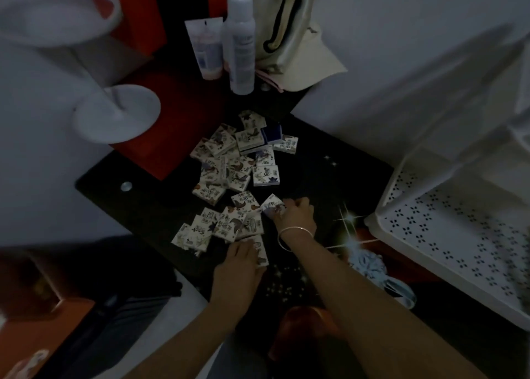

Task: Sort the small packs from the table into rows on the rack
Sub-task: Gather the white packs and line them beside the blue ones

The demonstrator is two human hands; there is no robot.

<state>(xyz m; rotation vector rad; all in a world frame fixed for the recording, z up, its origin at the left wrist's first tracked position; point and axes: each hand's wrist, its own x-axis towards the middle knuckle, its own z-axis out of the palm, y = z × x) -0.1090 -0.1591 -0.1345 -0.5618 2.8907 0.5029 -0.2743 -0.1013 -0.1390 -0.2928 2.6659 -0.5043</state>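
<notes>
Left hand [239,264] presses pack [260,252] — right hand [296,212] pinches second pack [274,205]; rack [459,235] alongside.

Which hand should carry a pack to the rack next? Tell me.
Right. The right hand pinches a tilted pack and is nearer the rack; the left hand rests on the pile.

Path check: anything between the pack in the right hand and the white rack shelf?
Nothing visible. The right hand pinches a pack; only dark table shows between it and the rack. The shelf's raised rim needs lifting over. The left hand rests on other packs, off that path.
</notes>
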